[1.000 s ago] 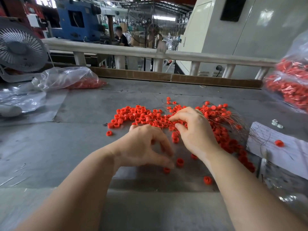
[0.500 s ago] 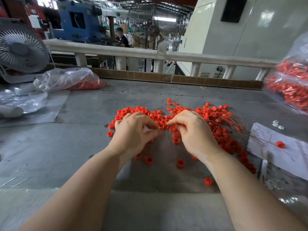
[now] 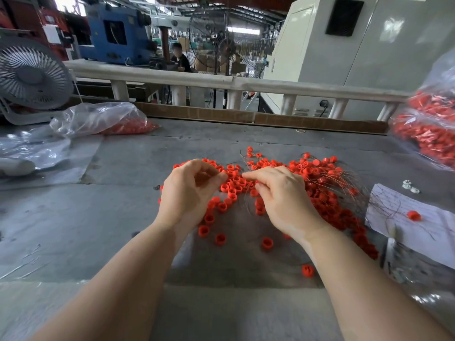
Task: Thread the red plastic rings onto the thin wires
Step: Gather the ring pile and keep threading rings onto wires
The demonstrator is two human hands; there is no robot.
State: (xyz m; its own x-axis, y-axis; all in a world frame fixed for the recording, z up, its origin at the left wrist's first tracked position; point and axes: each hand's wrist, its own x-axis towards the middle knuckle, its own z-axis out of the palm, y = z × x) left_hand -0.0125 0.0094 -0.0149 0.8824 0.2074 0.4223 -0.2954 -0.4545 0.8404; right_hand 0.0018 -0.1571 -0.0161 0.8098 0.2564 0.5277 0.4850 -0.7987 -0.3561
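Hands curl over the red rings [image 3: 231, 190], grip unclear, likely picking one; next, poke a thin wire [image 3: 246, 205] through.

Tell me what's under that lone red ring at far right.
The lone red ring lies on a white paper sheet, with thin wires trailing across the sheet. What lies beneath the sheet is covered.

Rings [image 3: 248, 185] lie heaped mid-surface [image 3: 123, 217] before me, wires [image 3: 339, 183] tangled at their right. Fan [image 3: 29, 75] and bag [image 3: 98, 119] sit far left; paper [image 3: 418, 227] right.
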